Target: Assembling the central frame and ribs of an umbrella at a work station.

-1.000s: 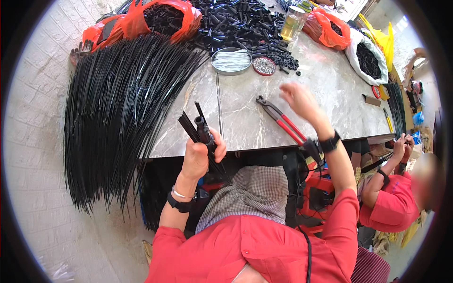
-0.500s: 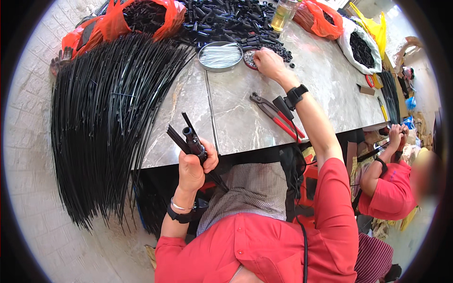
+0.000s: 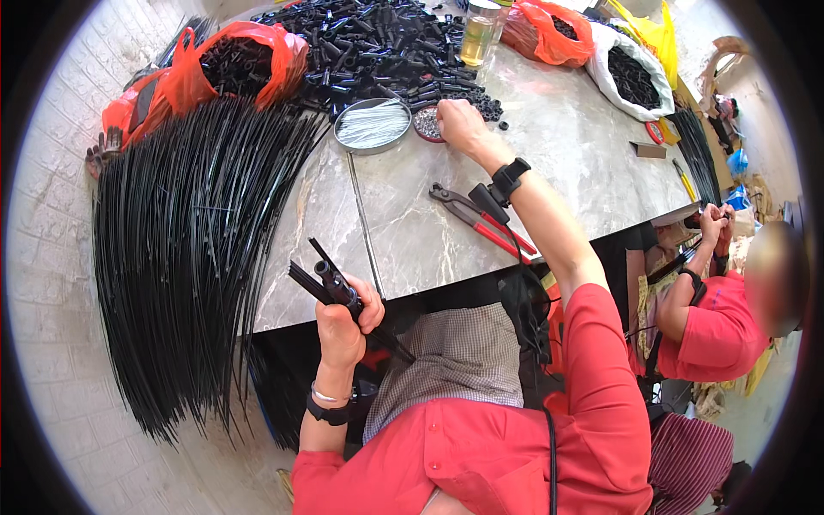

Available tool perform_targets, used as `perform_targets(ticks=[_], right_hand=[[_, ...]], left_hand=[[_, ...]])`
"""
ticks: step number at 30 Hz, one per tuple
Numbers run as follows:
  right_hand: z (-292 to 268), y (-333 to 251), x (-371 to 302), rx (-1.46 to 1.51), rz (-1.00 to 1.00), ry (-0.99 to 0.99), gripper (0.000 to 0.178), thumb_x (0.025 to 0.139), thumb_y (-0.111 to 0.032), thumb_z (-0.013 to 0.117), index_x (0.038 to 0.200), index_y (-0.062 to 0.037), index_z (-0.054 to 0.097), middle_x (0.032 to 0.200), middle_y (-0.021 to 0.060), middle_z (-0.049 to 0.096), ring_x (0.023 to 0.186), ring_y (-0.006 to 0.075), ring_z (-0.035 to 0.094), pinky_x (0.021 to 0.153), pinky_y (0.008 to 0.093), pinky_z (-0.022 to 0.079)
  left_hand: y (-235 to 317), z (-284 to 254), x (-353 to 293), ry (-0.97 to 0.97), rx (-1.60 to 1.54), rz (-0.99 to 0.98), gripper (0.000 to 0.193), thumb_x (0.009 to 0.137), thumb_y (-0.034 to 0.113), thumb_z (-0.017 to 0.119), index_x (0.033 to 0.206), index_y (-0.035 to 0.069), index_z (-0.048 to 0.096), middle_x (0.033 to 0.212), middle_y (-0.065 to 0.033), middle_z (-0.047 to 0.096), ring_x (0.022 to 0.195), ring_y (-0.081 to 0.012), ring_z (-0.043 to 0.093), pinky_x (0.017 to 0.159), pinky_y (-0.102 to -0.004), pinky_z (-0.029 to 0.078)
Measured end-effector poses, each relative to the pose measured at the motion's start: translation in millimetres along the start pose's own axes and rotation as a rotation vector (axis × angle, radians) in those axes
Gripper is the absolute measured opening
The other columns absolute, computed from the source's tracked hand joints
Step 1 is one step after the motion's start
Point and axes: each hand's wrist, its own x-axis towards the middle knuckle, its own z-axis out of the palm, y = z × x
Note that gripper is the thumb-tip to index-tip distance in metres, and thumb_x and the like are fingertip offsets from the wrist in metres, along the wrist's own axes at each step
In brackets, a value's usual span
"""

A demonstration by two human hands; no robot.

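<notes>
My left hand (image 3: 348, 322) is closed round a black plastic tube (image 3: 324, 269) with an open round end, together with several thin black rods (image 3: 307, 283). The bundle is tilted, its lower end reaching toward my lap. My right hand (image 3: 462, 124) is at the edge of a small red-rimmed dish (image 3: 419, 123) of tiny metallic pieces. Its fingers are curled together and their tips hidden, so I cannot make out what is in them. Beside that dish stands a round tin (image 3: 339, 135) of thin pale metal pins.
Red-handled pliers (image 3: 482, 225) lie on the marbled table (image 3: 403, 232). A pile of black plastic parts (image 3: 378, 43) covers the far side; long black rods (image 3: 189, 249) hang over the left. Open bags (image 3: 549, 34) and a glass jar (image 3: 477, 39) stand behind. Another person (image 3: 717, 322) works at right.
The whole view has shifted a little, putting the tabletop items lower and further left. My right hand stays at the small dish, and my left hand keeps its hold on the tube and rods.
</notes>
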Motion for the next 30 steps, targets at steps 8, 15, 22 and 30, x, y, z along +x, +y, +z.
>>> perform_targets(ticks=[8,15,22,30], right_hand=[[-1,-1,3,-0.099,-0.050,-0.021,0.014,0.072,-0.001,0.054,0.077,0.0019,0.067,0.086,0.0241,0.064,0.085,0.0377,0.064,0.072,0.0435,0.053],[-10,-8,-10,-0.058,0.013,-0.093,0.013,0.074,-0.003,0.051,0.075,0.0010,0.064,0.086,0.0232,0.063,0.084,0.0378,0.064,0.071,0.0449,0.052],[0,-7,-5,-0.122,-0.060,-0.043,0.016,0.075,-0.005,0.052,0.081,-0.0007,0.066,0.086,0.0216,0.064,0.085,0.0367,0.064,0.071,0.0446,0.052],[-7,23,10,0.248,0.162,-0.102,0.020,0.076,-0.018,0.065,0.093,-0.0081,0.071,0.089,0.0158,0.067,0.085,0.0286,0.065,0.078,0.0374,0.050]], left_hand=[[-9,-2,3,0.009,-0.116,0.047,0.059,0.076,0.061,0.061,0.081,0.003,0.049,0.054,-0.0008,0.039,0.046,-0.0089,0.036,0.043,-0.0230,0.027],[-13,-6,-3,0.049,-0.132,0.017,0.057,0.077,0.058,0.064,0.079,0.003,0.048,0.053,-0.0017,0.039,0.045,-0.0092,0.035,0.043,-0.0235,0.027],[-12,-6,-4,0.057,-0.105,0.006,0.060,0.077,0.060,0.062,0.082,0.002,0.048,0.056,-0.0013,0.040,0.047,-0.0094,0.036,0.044,-0.0232,0.028],[-6,5,3,0.076,-0.016,0.001,0.062,0.074,0.066,0.058,0.080,0.005,0.046,0.054,0.0022,0.035,0.045,-0.0069,0.030,0.043,-0.0219,0.025]])
